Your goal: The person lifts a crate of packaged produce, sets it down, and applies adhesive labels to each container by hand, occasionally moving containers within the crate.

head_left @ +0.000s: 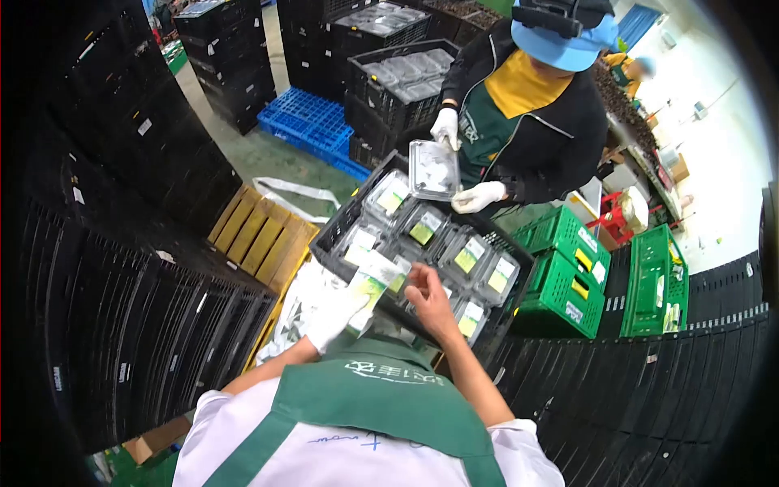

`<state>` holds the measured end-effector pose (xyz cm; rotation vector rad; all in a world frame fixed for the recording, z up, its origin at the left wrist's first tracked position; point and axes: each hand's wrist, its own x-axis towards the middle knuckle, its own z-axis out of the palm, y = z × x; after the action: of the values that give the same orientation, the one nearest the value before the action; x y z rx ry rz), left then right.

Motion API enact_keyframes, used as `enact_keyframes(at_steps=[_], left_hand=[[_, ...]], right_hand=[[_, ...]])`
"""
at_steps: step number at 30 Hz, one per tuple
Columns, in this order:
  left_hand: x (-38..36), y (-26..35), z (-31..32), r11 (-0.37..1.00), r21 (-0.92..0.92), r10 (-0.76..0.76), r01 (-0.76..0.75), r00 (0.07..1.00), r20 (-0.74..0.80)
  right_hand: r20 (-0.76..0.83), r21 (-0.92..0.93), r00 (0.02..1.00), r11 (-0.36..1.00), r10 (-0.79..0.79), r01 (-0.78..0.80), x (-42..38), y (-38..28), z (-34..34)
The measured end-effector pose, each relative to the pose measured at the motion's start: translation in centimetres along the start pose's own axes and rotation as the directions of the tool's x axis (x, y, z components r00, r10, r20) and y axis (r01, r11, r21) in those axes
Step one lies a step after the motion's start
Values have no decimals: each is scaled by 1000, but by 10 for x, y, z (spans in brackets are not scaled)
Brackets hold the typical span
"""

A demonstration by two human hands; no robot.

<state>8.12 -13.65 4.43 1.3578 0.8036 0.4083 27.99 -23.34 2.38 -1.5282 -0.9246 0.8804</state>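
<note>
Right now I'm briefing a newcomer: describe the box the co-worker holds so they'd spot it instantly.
Find the black crate of labelled boxes between the two people. At its far edge, the co-worker's white-gloved hands hold one clear plastic box above the rest; unlike its neighbours, it shows no green label.

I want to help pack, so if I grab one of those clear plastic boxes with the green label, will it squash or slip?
The clear box looks thin-walled, so it probably flexes if squeezed. Its shiny lid may be a bit slippery. The co-worker's gloved hand steadies one box easily, so it seems light.
</note>
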Motion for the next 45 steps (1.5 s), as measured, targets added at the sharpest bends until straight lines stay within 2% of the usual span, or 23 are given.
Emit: enact_keyframes(at_steps=[4, 6, 8, 12, 14, 16, 18, 19, 21, 22, 24, 25, 27, 30, 32, 33, 34, 35, 37, 38, 42, 44, 45], left_hand=[[6, -22, 3, 997, 31, -74, 72, 996, 56], [5, -30, 5, 995, 5, -99, 99, 991, 85], [1, -14, 12, 993, 30, 111, -111, 994, -13], [14, 13, 23, 960, -119, 230, -252, 958, -173], [21, 3, 12, 999, -21, 35, -35, 999, 16], [19, 8, 19, 998, 2, 67, -67, 998, -16], [15, 26, 29, 972, -126, 191, -199, 979, -75], [16, 21, 29, 972, -128, 189, -197, 979, -73], [15, 7, 24, 998, -68, 0, -1, 1000, -3], [16, 10, 22, 998, -68, -1, 1, 1000, -3], [19, 21, 22, 950, 250, -206, 185, 977, 61], [21, 17, 25, 951, 250, -205, 184, 977, 62], [21, 6, 36, 988, -139, 78, -69, 995, 61], [16, 9, 46, 994, -83, 72, -66, 995, 70], [5, 10, 47, 993, -122, 11, -2, 997, 74], [4, -3, 38, 994, 5, -110, 111, 977, 183], [2, -16, 30, 968, 142, -241, 208, 931, 274], [-3, -30, 27, 967, 138, -247, 216, 931, 269], [-12, -51, 25, 972, 44, -235, 231, 965, 118], [-13, -51, 23, 971, 40, -238, 235, 965, 112], [-20, -56, 12, 969, 155, -189, 191, 982, -27], [-23, -65, 14, 982, -67, -187, 177, 961, -203], [-24, -67, 12, 981, -67, -190, 179, 960, -207]], right_hand=[[19, -58, 999, 998, -38, 39, 10, -22, 6], [99, -81, 986, 989, 132, -124, 8, -28, 4], [17, -108, 998, 992, 67, -65, 3, -32, 10], [56, -220, 998, 975, 3, 10, -10, -30, 20], [75, -248, 997, 969, 18, 1, -14, -40, 25], [58, -256, 998, 967, 14, 2, -14, -41, 26], [38, -259, 999, 965, -15, 24, -14, -34, 23], [48, -271, 997, 962, 54, -38, -14, -34, 19], [40, -257, 997, 965, 61, -49, -17, -37, 16], [31, -241, 997, 969, 64, -55, -17, -38, 15], [46, -256, 997, 966, 54, -41, -15, -29, 8], [61, -271, 997, 962, 43, -25, -13, -28, 5], [86, -297, 996, 954, -2, 27, -12, -30, 0], [144, -372, 988, 922, -59, 109, -4, -39, -6], [263, -459, 948, 841, -179, 286, 5, -27, -16], [204, -463, 952, 834, -229, 300, 13, -8, -24], [114, -474, 980, 858, -164, 198, 24, -5, -37], [41, -352, 995, 931, -86, 95, 41, -1, -53], [-45, -483, 998, 875, -41, 14, 73, 23, -81], [-23, -482, 998, 873, 65, -68, 87, 30, -88], [12, -628, 999, 778, 46, -28, 136, 65, -92], [2, -686, 1000, 727, -16, 13, 168, 87, -97], [-6, -744, 1000, 667, -30, 15, 182, 96, -100]])
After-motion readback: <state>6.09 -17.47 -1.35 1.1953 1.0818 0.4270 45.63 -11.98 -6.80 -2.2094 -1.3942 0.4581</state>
